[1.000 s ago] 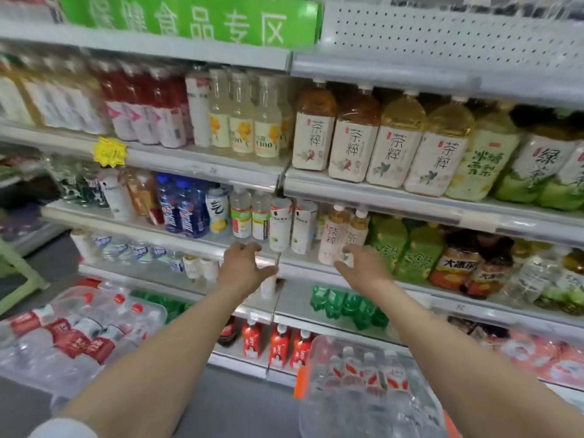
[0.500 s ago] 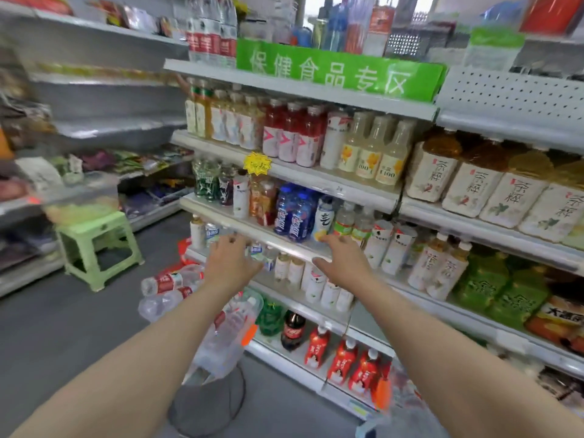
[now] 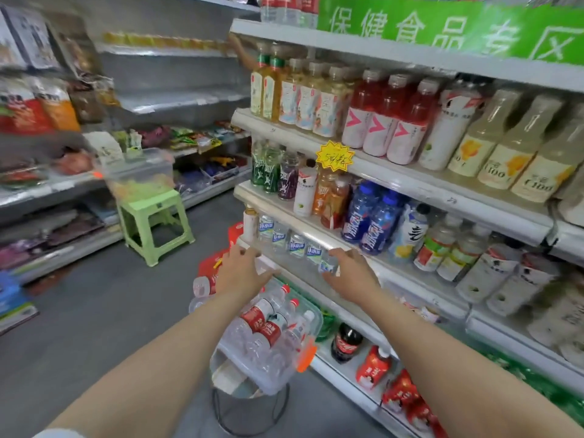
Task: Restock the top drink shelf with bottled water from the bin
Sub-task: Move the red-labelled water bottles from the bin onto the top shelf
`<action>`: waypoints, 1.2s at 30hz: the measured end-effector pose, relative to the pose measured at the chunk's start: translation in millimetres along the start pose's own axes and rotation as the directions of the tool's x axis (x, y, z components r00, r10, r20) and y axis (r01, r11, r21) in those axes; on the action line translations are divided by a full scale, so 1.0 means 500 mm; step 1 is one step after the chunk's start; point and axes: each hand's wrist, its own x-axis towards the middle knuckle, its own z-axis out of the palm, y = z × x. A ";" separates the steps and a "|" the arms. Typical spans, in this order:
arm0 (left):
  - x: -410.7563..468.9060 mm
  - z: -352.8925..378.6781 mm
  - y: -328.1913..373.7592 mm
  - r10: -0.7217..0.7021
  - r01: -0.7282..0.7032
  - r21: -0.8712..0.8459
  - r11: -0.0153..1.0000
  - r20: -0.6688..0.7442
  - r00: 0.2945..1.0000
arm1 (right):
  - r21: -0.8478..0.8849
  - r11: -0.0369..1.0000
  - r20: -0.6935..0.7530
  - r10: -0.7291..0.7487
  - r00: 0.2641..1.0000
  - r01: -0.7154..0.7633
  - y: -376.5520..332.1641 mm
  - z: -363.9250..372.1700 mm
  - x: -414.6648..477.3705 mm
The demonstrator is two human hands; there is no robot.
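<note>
The person's left hand reaches forward palm down, its fingers loosely spread with gaps between them and the thumb out to the side; it holds nothing and hangs in the air above the bin. The right hand is also stretched out with its fingers apart and gently curved, gripping nothing; the fingertips lie just beside the nearest of the small blue-labelled bottles, and it cannot be told whether they touch it.

The bottled water lies on its side in the one clear bin, which has an orange latch and sits tilted on a round wire stand below and between the two hands; three red caps and at least four red labels show, but the clear bodies blur together, so the full count cannot be told.

The top shelf is high on the right behind one green sign; about three red-labelled water bottles stand on it at the left of the sign, cut off by the frame.

Five small blue-labelled bottles show in a row under a lower shelf edge; three red drinks stand side by side two shelves up; two blue bottles stand between; one yellow starburst tag hangs on a shelf edge; one green stool stands on the floor at the left.
</note>
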 end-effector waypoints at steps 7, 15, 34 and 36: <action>0.179 0.054 -0.080 -0.115 0.109 0.054 0.993 0.130 0.985 | 0.044 0.999 0.176 -0.014 0.984 0.006 -0.007 0.107 0.188; 0.289 0.151 -0.172 -0.197 0.179 0.083 0.980 0.351 0.915 | 0.057 0.987 0.377 0.118 0.919 -0.150 -0.011 0.236 0.283; 0.444 0.298 -0.404 0.026 -0.166 0.159 0.973 0.640 0.768 | 0.459 0.200 0.599 0.651 0.467 -0.866 -0.125 0.502 0.254; 0.443 0.303 -0.414 0.034 -0.131 0.110 0.985 0.624 0.781 | 0.524 0.101 0.606 0.653 0.454 -0.845 -0.134 0.514 0.249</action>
